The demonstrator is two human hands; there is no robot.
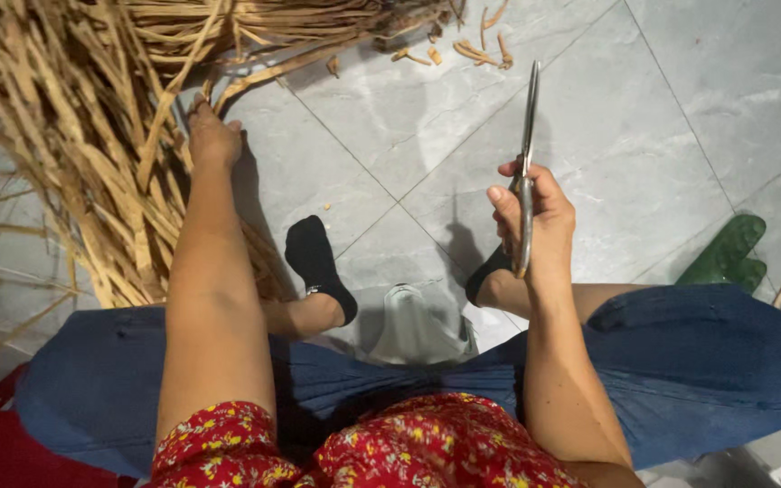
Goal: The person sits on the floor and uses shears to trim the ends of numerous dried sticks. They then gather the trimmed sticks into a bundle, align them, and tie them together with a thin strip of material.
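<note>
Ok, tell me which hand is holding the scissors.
The right hand, raised over the tiled floor, holds the scissors, blades pointing up. The left hand reaches into the dried straw strips.

Open grey tiled floor is left at the upper right of the frame, while the upper left is blocked by a heap of dry tan straw strips.

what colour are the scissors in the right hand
Silvery bare metal scissors, held in the right hand; head view.
</note>
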